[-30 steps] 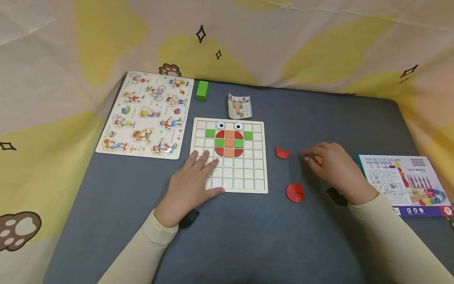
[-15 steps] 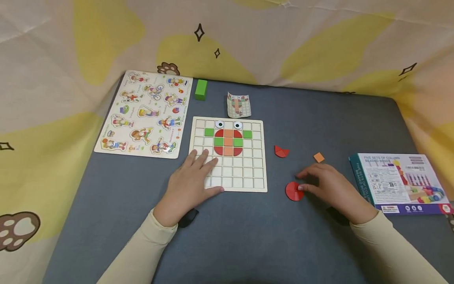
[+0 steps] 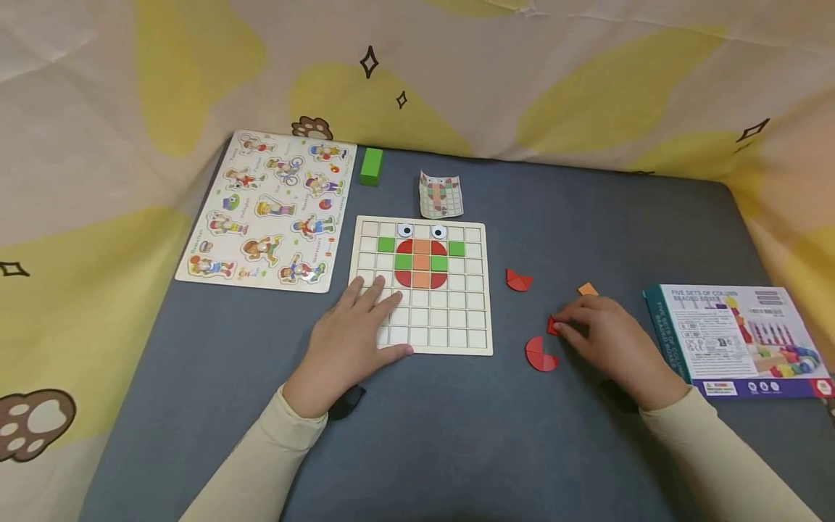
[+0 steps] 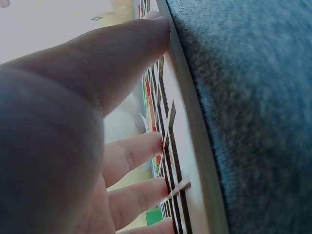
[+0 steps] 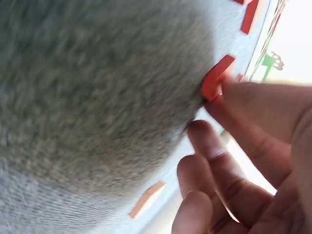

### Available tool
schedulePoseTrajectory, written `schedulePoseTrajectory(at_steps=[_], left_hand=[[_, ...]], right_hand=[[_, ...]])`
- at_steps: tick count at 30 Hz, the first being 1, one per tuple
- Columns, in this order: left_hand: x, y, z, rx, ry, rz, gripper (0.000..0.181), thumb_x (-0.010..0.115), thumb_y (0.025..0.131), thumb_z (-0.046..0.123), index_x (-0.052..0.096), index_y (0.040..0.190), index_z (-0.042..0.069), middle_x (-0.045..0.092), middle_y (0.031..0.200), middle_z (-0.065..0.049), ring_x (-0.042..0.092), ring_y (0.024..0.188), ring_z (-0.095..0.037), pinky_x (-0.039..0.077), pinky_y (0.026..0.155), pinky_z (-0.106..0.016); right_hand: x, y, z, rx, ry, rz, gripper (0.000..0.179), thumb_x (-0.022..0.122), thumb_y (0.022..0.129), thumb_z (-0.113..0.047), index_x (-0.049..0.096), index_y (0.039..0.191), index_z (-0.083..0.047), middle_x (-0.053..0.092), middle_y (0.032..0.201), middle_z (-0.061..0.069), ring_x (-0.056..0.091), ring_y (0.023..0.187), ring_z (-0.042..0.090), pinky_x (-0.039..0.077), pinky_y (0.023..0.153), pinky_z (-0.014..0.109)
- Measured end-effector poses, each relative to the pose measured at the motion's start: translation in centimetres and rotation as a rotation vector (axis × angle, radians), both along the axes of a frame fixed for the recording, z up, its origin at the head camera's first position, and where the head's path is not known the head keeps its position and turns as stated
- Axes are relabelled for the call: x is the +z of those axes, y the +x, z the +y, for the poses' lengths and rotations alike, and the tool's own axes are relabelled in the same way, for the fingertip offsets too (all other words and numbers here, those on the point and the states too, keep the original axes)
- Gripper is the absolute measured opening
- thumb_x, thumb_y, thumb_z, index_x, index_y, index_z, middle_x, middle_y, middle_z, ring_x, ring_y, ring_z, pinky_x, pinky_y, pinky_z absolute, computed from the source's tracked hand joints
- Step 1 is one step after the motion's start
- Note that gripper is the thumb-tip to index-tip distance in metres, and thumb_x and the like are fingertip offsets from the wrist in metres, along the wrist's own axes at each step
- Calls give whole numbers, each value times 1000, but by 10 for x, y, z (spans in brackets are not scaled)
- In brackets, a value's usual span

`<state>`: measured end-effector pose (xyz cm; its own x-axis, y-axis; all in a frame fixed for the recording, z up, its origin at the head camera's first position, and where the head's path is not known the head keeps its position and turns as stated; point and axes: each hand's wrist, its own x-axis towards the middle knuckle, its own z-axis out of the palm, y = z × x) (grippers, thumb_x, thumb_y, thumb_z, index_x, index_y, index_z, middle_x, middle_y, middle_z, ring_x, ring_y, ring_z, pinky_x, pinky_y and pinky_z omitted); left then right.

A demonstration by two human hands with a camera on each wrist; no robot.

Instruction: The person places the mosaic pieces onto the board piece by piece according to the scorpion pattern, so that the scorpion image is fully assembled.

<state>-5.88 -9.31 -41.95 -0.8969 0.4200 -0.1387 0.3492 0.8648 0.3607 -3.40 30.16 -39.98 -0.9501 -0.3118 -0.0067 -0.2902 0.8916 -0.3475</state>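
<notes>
With fingers spread, my left hand (image 3: 349,333) rests on the lower left of a square wooden grid board (image 3: 450,319). In the left wrist view its thumb (image 4: 141,39) lies along the board's edge. Red, orange and green tiles and two googly-eye pieces fill cells in the board's upper middle. My right hand (image 3: 607,344) pinches a red quarter-circle tile (image 5: 214,80) between thumb and forefinger, close over the table. Beside it lie red quarter tiles (image 3: 538,357) forming three quarters of a disc. Farther up are more red tiles (image 3: 518,280) and an orange square tile (image 3: 588,288), partly behind the hand.
A small curled pattern card (image 3: 441,196) stands behind the board. A green block (image 3: 371,167) and a picture puzzle board (image 3: 267,217) lie at the back left. On the right is a printed box (image 3: 744,341). A patterned cloth (image 3: 457,72) hangs behind the table.
My right hand has left the orange tile, come down to the red disc and pulled one quarter tile away, up and to the right. The left hand stays on the board.
</notes>
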Motion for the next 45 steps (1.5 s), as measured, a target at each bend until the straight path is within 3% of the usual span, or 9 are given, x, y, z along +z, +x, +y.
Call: schedulePoseTrajectory(at_steps=[8, 14, 17, 21, 25, 31, 34, 38, 45], left_hand=[[1, 0, 0, 0, -2, -5, 87, 82, 86, 60, 55, 157, 16, 36, 169, -14, 24, 157, -42, 47, 107, -64], [1, 0, 1, -5, -6, -4, 87, 82, 86, 59, 55, 157, 16, 37, 169, -15, 24, 157, -43, 46, 108, -64], [1, 0, 0, -7, -9, 4, 87, 82, 87, 60, 55, 157, 16, 37, 168, -15, 25, 157, -43, 46, 108, -63], [1, 1, -2, -8, -14, 17, 87, 82, 86, 61, 56, 156, 16, 37, 168, -16, 26, 157, -43, 46, 109, -62], [1, 1, -3, -8, -16, 32, 87, 82, 86, 61, 57, 156, 16, 39, 167, -16, 27, 156, -43, 47, 108, -61], [1, 0, -2, -20, -17, 26, 87, 81, 86, 63, 56, 156, 17, 38, 168, -14, 27, 157, -42, 46, 110, -60], [0, 0, -2, -15, -18, 21, 87, 81, 87, 63, 56, 157, 18, 37, 169, -13, 26, 157, -40, 44, 112, -59], [-1, 0, 0, -17, -14, 31, 87, 81, 86, 63, 56, 156, 18, 38, 168, -13, 27, 157, -40, 44, 112, -58], [-1, 0, -2, -14, -12, 42, 87, 82, 85, 63, 57, 155, 18, 39, 168, -13, 28, 156, -41, 47, 109, -59]], right_hand=[[-1, 3, -5, 64, 31, 42, 26, 89, 85, -8, 83, 110, -3, 76, 104, 10, 66, 96, 31, 56, 85, 53], [-4, 0, -7, 147, 20, 158, 20, 92, 79, -1, 83, 97, -3, 76, 89, 6, 66, 80, 25, 59, 72, 46], [2, -9, -12, 165, 22, 184, 18, 91, 79, 0, 82, 93, -4, 75, 85, 5, 64, 78, 23, 57, 70, 45], [18, -36, -38, 190, 30, 182, 13, 89, 83, -2, 82, 94, -4, 75, 87, 6, 65, 83, 27, 57, 76, 47], [30, -80, -86, 244, 13, 171, 7, 85, 88, -7, 82, 94, -4, 75, 86, 6, 64, 84, 28, 55, 78, 46], [27, -149, -166, 321, -16, 77, 10, 77, 97, -13, 84, 101, -7, 78, 95, 4, 65, 89, 24, 52, 92, 42], [20, -172, -196, 353, -5, 37, 12, 74, 100, -15, 84, 100, -9, 78, 93, 2, 65, 86, 20, 50, 98, 41], [11, -188, -219, 372, 38, 23, 14, 72, 101, -13, 84, 94, -7, 77, 87, 3, 65, 84, 20, 52, 96, 39], [3, -188, -238, 402, 137, 43, 17, 68, 104, -10, 85, 99, -7, 79, 95, 6, 69, 97, 27, 50, 103, 41]])
